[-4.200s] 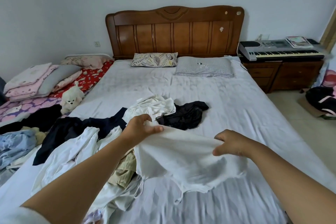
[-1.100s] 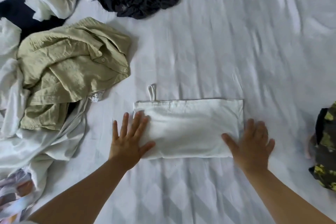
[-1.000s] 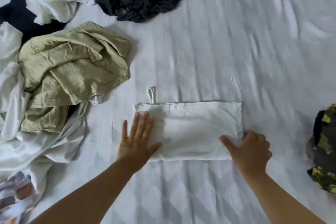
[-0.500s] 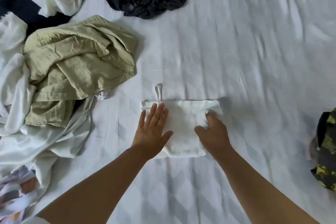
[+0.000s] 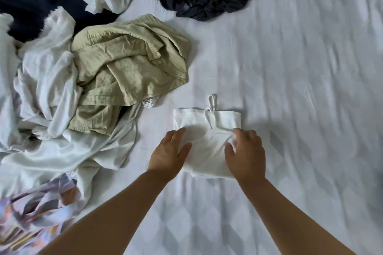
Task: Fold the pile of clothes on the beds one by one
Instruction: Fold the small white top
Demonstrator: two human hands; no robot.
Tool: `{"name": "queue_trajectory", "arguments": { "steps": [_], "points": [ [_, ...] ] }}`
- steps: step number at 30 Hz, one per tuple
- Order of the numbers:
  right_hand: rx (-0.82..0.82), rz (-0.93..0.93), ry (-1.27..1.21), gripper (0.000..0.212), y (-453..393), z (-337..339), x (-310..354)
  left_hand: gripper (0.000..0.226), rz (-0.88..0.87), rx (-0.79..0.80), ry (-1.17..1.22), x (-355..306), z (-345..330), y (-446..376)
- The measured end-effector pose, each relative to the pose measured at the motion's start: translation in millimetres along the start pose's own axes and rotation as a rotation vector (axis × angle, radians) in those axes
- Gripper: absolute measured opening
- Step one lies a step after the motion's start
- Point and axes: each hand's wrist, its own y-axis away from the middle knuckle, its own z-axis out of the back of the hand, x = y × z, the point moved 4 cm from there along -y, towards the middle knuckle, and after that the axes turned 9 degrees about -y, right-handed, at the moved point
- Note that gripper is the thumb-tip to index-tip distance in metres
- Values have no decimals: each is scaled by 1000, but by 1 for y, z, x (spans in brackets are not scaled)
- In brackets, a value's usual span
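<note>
Pressing flat-fingered on the folded white camisole, left hand and right hand leave the olive shirt and heaped clothes unfolded.

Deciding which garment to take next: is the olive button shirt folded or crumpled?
Crumpled. The olive button shirt lies bunched with irregular creases, collar twisted, atop the white clothes pile.

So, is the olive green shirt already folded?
No, the olive green shirt lies crumpled on the unfolded pile, left of the white top.

Small white strappy top folded square, flat on bed sheet
</note>
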Motion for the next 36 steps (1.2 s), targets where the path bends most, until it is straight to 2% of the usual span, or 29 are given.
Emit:
{"name": "queue_trajectory", "arguments": {
  "steps": [2, 4, 7, 10, 14, 19, 21, 23, 28, 31, 36],
  "points": [
    [40, -62, 55, 57, -2, -3, -13, 59, 70, 8, 72, -8, -10, 1],
    [96, -113, -7, 71, 0, -13, -19, 65, 188, -9, 164, -13, -20, 6],
    [124, -76, -60, 80, 4, -26, -20, 70, 247, 30, 272, -23, -36, 14],
    [189, 27, -194, 82, 11, -31, -21, 81, 217, 91, 349, -32, -44, 18],
    [258, -12, -376, 86, 21, -13, -39, 90, 219, 130, 520, -40, -31, 20],
    [203, -68, -397, 70, 30, 36, -75, 91, 131, 283, 656, -100, -17, 31],
    [151, -97, -411, 58, 35, 64, -95, 87, 66, 348, 676, -136, -13, 35],
    [82, -120, -403, 47, 41, 100, -119, 79, -47, 369, 596, -179, -8, 39],
    [-41, -157, -347, 42, 59, 200, -179, 41, -289, 299, 355, -298, -4, 48],
    [-90, -118, -267, 52, 67, 266, -211, 46, -419, 197, 242, -378, 2, 55],
    [-221, -154, -179, 72, 76, 367, -282, 65, -675, 131, 80, -509, -6, 70]
  ]
}}
